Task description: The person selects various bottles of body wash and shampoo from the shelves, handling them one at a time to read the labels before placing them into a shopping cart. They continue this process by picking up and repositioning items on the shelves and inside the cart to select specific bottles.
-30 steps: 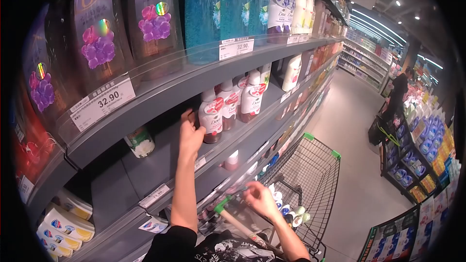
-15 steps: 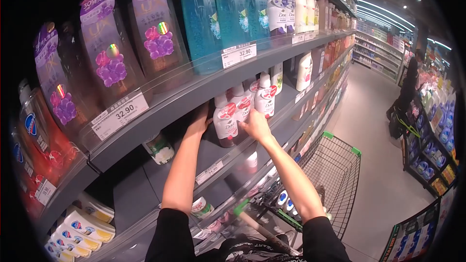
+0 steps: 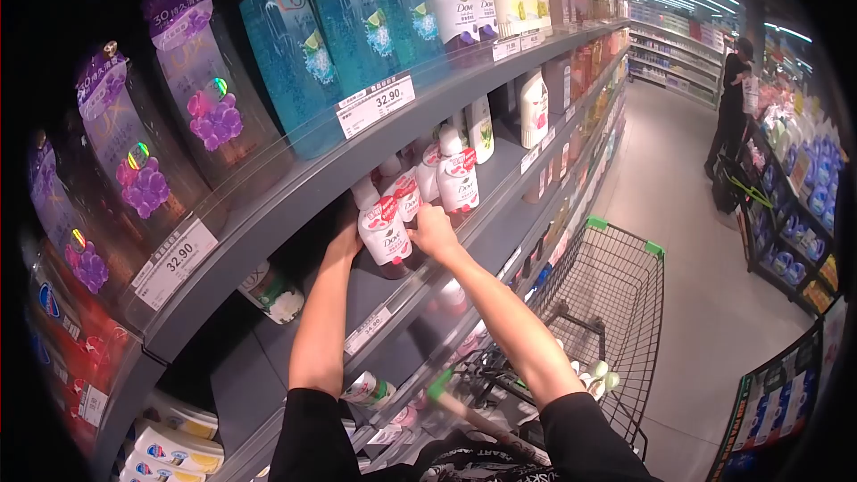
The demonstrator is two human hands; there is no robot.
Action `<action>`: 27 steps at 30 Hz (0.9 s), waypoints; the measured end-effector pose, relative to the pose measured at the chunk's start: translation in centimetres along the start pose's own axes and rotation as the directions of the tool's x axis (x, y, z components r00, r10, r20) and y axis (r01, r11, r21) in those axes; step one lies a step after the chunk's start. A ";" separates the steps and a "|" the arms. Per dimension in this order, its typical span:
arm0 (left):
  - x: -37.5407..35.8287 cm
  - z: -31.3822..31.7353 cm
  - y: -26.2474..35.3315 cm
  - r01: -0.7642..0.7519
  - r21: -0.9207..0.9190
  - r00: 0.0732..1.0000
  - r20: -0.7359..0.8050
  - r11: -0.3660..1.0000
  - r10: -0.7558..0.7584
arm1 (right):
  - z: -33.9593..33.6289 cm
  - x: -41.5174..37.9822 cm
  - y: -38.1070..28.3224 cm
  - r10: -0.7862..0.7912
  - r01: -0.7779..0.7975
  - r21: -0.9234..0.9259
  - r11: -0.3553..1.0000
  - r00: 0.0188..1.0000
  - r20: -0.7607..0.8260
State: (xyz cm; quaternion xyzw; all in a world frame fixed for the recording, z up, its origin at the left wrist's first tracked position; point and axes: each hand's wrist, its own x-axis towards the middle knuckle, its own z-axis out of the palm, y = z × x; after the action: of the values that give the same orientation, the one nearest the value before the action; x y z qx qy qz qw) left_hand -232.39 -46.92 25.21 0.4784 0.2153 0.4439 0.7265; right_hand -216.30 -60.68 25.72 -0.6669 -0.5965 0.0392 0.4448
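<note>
Several white Dove pump-type bottles with pink-red labels stand close together on the middle shelf. My left hand point(image 3: 345, 234) is against the left side of the front Dove bottle point(image 3: 384, 236); its fingers are hidden behind it. From the other side my right hand point(image 3: 435, 234) reaches in, its fingers curled at the right side of that bottle and closed on it, the tips partly hidden. Behind it another Dove bottle point(image 3: 403, 196) shows between my hands. Just beyond my right hand stands a further Dove bottle point(image 3: 460, 186).
Purple point(image 3: 201, 80) and blue Lux bottles point(image 3: 281, 54) line the shelf above, over a price tag point(image 3: 376, 105). A wire shopping cart point(image 3: 616, 295) stands at my right. Farther down the aisle is a person point(image 3: 734, 107) beside a stocked display point(image 3: 803, 205).
My view has shifted and turned, so the shelves sit farther left. Both hands stay at the Dove bottles. The far person has turned and now holds something pale.
</note>
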 end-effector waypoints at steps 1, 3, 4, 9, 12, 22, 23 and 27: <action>0.2 0.0 0.1 -0.004 -0.005 1.000 -0.008 1.000 0.004 | 0.4 0.2 0.3 -0.016 0.017 0.041 0.999 1.000 -0.016; 0.3 0.1 0.1 -0.012 -0.012 1.000 -0.022 1.000 0.012 | 0.7 0.5 0.3 -0.033 0.034 0.046 0.998 0.999 -0.024; 0.3 0.2 0.2 -0.014 -0.018 1.000 -0.027 1.000 0.013 | 0.5 0.6 0.0 0.019 -0.019 0.046 0.999 1.000 -0.004; 0.3 0.5 0.2 -0.017 -0.019 0.998 -0.056 1.000 0.016 | -0.3 0.3 -0.7 0.010 -0.011 0.028 1.000 0.999 0.031; 0.1 0.6 0.3 -0.016 -0.021 0.997 -0.081 1.000 0.014 | -0.4 0.4 -0.7 0.035 -0.037 0.052 0.998 0.999 0.037; 0.3 -0.5 1.4 -0.017 -0.027 0.943 -0.332 1.000 0.007 | -2.3 -1.6 0.8 -0.072 0.073 -0.016 0.997 0.997 0.018; 0.0 -0.9 1.3 -0.015 -0.010 0.909 -0.416 1.000 0.009 | -2.6 -2.6 0.8 -0.108 0.108 -0.011 0.994 0.993 -0.042; -6.2 3.3 2.7 -0.005 0.294 0.906 -0.402 0.956 0.128 | -6.2 -10.5 -0.5 -0.285 0.362 0.232 0.903 0.908 -0.307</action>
State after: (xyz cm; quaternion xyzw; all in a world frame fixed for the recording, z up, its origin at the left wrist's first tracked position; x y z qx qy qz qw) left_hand -234.35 -53.47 28.34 0.4796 0.4106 0.5247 0.5710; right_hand -216.07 -72.90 24.78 -0.4861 -0.6227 -0.0407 0.6118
